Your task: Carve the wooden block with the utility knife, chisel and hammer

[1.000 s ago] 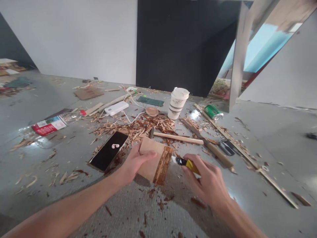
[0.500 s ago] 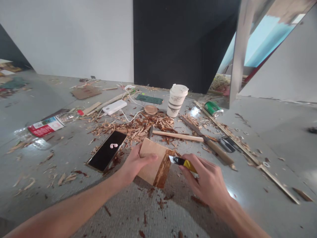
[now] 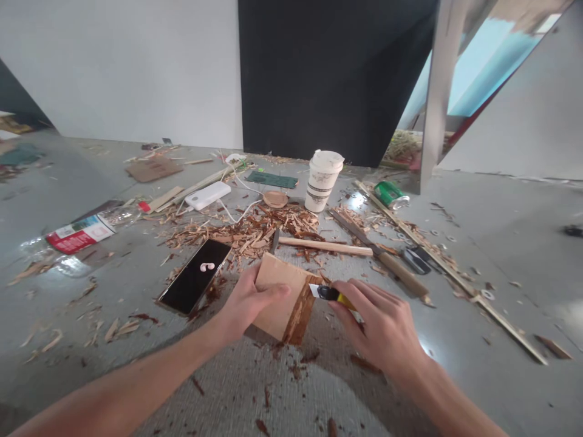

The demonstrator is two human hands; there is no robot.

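My left hand (image 3: pixel 255 294) is closed on a pale wooden block (image 3: pixel 280 294), thumb flat on its top face. The block's right side is rough, dark brown and bark-like. A yellow and black utility knife (image 3: pixel 334 294) is gripped in my right hand (image 3: pixel 378 318), its short blade out and pointing left at the upper part of the bark side. Whether the blade touches the wood I cannot tell. Just beyond the block lies a hammer (image 3: pixel 325 246) with a wooden handle. Past it, a file (image 3: pixel 396 270) with a wooden handle rests on the floor.
A phone (image 3: pixel 195 276) with earbuds on it lies left of the block. Behind are wood shavings (image 3: pixel 255 233), a white power bank (image 3: pixel 208 196) with a cable and a lidded paper cup (image 3: pixel 323 181). A plastic bottle (image 3: pixel 79 234), green can (image 3: pixel 390 194) and long wooden strip (image 3: pixel 455 279) lie around.
The knife and my right hand have shifted very slightly, and less of the yellow handle shows. My left hand keeps the block in place. The view has tilted a little.
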